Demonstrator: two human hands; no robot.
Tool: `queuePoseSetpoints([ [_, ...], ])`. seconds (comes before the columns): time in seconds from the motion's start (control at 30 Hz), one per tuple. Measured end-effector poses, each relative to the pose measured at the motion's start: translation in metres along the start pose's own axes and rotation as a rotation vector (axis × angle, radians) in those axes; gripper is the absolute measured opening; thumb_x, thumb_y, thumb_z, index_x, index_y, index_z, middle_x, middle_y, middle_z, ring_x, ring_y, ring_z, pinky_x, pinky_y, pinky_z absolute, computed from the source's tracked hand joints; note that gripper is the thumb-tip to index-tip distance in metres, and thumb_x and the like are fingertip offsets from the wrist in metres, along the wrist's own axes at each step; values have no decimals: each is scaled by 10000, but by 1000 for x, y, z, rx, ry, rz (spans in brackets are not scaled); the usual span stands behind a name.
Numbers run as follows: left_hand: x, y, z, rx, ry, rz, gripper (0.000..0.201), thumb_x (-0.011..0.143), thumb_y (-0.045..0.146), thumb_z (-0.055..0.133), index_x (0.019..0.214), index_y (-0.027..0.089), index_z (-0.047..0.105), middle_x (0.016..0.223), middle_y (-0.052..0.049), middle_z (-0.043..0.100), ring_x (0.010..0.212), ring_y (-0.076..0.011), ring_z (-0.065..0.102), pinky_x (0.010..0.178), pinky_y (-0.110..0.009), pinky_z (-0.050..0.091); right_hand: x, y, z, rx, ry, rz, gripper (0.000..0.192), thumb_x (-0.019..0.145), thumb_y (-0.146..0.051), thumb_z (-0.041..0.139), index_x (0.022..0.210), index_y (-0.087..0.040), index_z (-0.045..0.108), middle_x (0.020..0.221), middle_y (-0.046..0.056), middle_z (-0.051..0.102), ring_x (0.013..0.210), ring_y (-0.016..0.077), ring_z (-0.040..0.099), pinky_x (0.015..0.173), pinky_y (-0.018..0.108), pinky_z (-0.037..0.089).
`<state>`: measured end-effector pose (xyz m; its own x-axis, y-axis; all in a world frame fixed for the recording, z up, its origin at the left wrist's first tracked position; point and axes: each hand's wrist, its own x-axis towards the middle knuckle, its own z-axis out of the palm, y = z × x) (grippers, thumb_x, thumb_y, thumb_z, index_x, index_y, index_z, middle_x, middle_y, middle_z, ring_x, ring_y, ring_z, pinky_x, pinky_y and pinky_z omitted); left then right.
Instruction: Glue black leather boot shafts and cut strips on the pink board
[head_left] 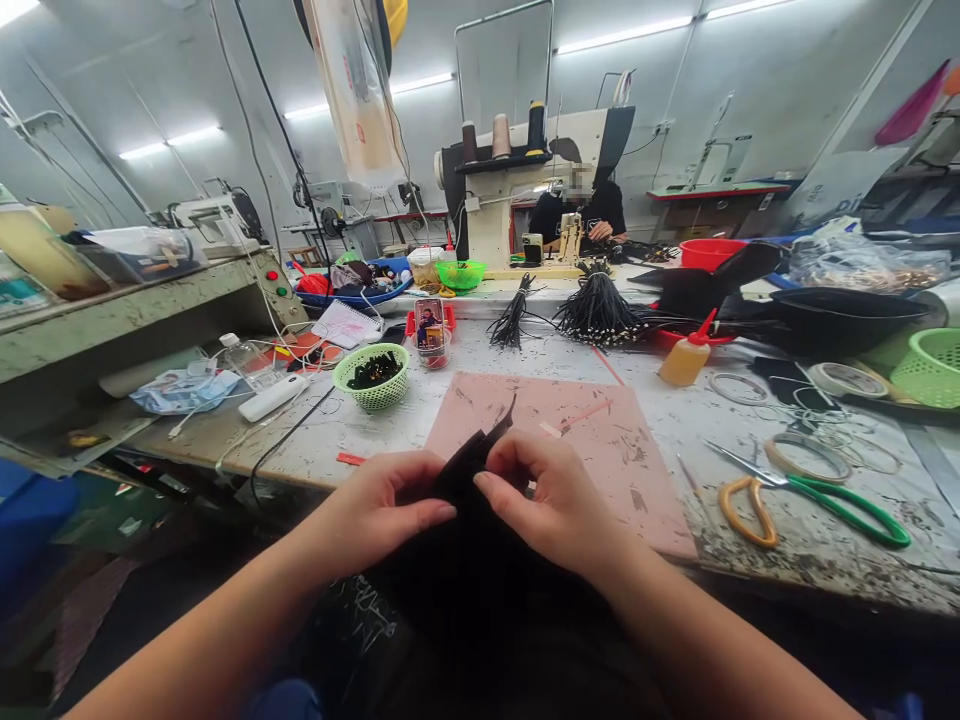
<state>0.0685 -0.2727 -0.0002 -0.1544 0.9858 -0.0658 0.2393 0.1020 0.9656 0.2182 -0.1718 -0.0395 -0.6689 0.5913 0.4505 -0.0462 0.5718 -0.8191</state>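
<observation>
Cluttered worktop (390,425) carries a pink mat (600,440) at its near edge; just off that edge, left hand (382,510) and right hand (547,500) both pinch a black fabric piece (469,465); scissors (810,490) lie toward the right.

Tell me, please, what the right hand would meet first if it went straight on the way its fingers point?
Its fingers already pinch the black fabric piece; straight beyond lies the left hand, though depth is uncertain.

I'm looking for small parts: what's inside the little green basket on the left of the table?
The green basket holds a heap of small black pieces, dark and glossy. What they are is too small to tell, and anything beneath the heap is covered.
</observation>
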Motion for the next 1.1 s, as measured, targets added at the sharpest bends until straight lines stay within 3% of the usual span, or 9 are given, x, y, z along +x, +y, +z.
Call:
queuePoseSetpoints([
  [0.27,0,-3,1,-44,-6,-4,203,637,100,694,812,191,741,766,-58,718,761,-228,654,734,-277,513,-2,-1,6,-21,17,-2,127,726,-236,555,638,-191,477,552,-33,512,473,84,435,446,199,357],
  [0.47,0,-5,2,140,-36,100,216,719,174,643,915,203,728,835,-70,724,807,-264,655,804,-354,497,-5,-1,4,-157,-37,-130,124,710,-174,582,658,-198,473,593,-34,527,519,96,464,497,213,359],
  [0.7,-2,-11,1,289,-72,147,312,761,160,603,1055,241,674,967,-50,711,898,-252,642,828,-321,478,-4,-10,-9,-219,-315,-113,129,762,-150,588,726,-194,473,766,6,580,674,127,528,608,238,405],
  [1.1,-2,-11,0,332,-134,104,300,809,220,573,1100,225,647,1007,-34,702,897,-230,634,811,-294,478,-3,-4,-5,-275,-130,-47,171,769,-173,601,688,-192,451,658,-20,537,600,121,483,555,234,349],
])
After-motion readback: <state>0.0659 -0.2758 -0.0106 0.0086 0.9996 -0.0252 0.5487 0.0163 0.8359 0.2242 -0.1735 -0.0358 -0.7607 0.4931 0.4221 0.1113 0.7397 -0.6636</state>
